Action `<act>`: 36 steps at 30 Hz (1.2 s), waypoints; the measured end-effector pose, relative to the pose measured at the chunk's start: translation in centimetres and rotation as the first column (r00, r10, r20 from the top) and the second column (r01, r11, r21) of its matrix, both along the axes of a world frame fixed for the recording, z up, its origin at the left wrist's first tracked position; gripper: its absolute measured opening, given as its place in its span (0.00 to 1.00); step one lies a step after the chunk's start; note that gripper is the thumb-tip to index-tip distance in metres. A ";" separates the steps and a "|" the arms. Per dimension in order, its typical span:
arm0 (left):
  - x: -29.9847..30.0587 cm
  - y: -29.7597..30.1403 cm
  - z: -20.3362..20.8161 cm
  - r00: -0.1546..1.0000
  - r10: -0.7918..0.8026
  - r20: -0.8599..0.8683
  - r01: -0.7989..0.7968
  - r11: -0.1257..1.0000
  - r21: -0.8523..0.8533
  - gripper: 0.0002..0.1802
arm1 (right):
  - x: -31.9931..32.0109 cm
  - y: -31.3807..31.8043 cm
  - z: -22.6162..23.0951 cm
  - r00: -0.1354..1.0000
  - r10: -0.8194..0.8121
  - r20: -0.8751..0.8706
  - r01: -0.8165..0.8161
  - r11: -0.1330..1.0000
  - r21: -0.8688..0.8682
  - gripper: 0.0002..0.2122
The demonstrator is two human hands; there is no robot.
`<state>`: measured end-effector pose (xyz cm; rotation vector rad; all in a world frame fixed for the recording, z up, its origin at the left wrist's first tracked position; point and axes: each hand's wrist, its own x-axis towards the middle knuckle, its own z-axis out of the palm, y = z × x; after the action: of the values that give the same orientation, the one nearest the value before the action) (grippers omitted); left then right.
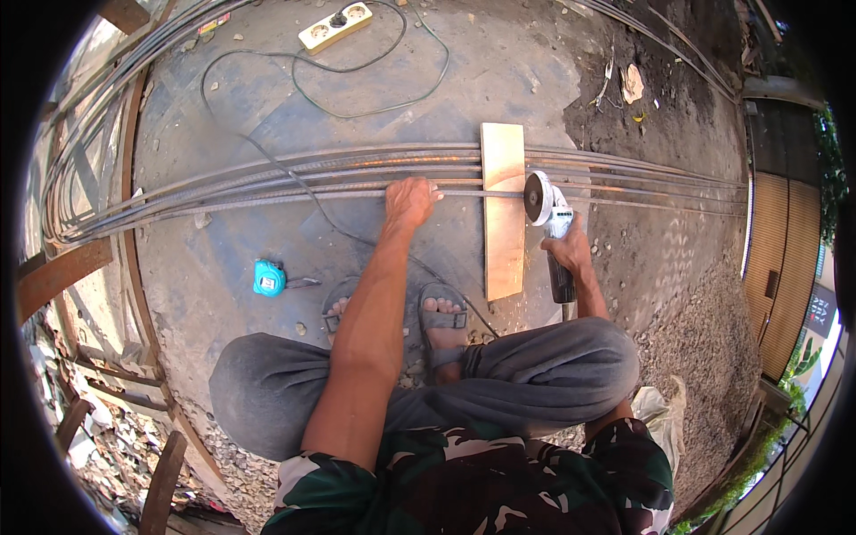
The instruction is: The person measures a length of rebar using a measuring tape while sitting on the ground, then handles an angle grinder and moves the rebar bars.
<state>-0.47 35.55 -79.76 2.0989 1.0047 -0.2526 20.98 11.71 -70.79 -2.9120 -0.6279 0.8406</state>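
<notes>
My left hand [411, 201] is closed around the nearest of several long steel rebars [339, 189], left of a wooden board [505, 259]. One rebar lies over the board; others pass beneath it. In my right hand [572, 247] is an angle grinder [562, 222], gripped by its body. Its cutting disc [535, 198] stands upright at the board's right edge, at the end of the rebar I hold; whether it touches the metal I cannot tell. Small orange sparks show below the disc.
A teal tape measure [268, 278] lies on the ground at left. A black cord [314, 198] crosses the rebars and runs past my feet. A white power strip [335, 28] lies at the far side. Gravel [704, 330] covers the right; wooden beams [135, 223] stand at left.
</notes>
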 end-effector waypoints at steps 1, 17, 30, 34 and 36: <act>-0.1 0.0 -0.2 1.000 0.003 0.013 -0.003 1.000 -0.003 0.20 | 0.2 0.2 0.0 1.000 0.020 0.012 -0.020 1.000 -0.018 0.39; 0.0 -0.2 -1.6 1.000 0.000 0.025 0.000 1.000 0.012 0.20 | 1.2 1.4 -0.1 1.000 0.029 -0.011 -0.029 1.000 0.006 0.40; -0.2 -0.1 -1.0 0.999 -0.006 0.039 0.005 1.000 0.026 0.20 | 0.6 1.6 0.4 0.999 0.033 -0.001 -0.033 0.999 -0.012 0.39; -0.1 0.0 -1.4 1.000 -0.006 0.025 0.006 1.000 0.005 0.20 | 0.5 1.2 0.3 0.999 0.042 -0.006 -0.042 0.999 0.010 0.38; -0.1 0.0 -1.2 1.000 -0.003 0.027 0.003 1.000 0.003 0.20 | 0.5 0.9 0.2 0.999 0.043 -0.003 -0.043 0.999 -0.012 0.39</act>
<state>-0.52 35.55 -80.99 2.1011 0.9860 -0.2240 21.51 12.56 -70.60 -2.9174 -0.6900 0.8556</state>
